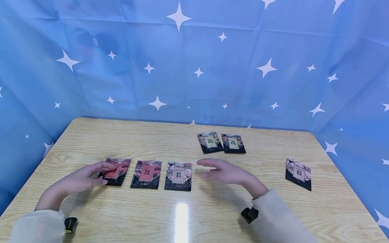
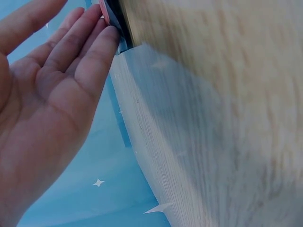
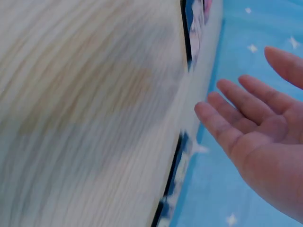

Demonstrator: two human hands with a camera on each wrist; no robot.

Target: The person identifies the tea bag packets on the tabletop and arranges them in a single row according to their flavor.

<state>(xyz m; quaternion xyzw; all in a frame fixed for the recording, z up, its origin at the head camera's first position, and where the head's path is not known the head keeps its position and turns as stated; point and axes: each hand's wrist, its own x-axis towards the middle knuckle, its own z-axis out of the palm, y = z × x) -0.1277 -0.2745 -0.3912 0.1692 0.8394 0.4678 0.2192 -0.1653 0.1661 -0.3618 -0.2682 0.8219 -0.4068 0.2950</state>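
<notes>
My left hand [image 1: 80,180] reaches over a tea sachet with a red label [image 1: 119,173] at the left end of a row. Its fingertips touch or nearly touch the sachet. In the left wrist view the fingers of that hand [image 2: 54,85] look extended, thumb apart, with the sachet's edge [image 2: 115,19] at their tips. Beside it lie another red-label sachet [image 1: 146,175] and a floral sachet with a pale label [image 1: 178,176]. Just right of the pale one hovers my right hand [image 1: 229,172], holding nothing. Its fingers [image 3: 225,125] are spread loosely in the right wrist view.
Two sachets with green labels, the left one [image 1: 210,142] and the right one [image 1: 233,143], lie near the table's back edge. Another pale-label sachet [image 1: 298,174] sits askew at the right. A blue star-patterned cloth [image 1: 196,64] surrounds the wooden table [image 1: 139,216].
</notes>
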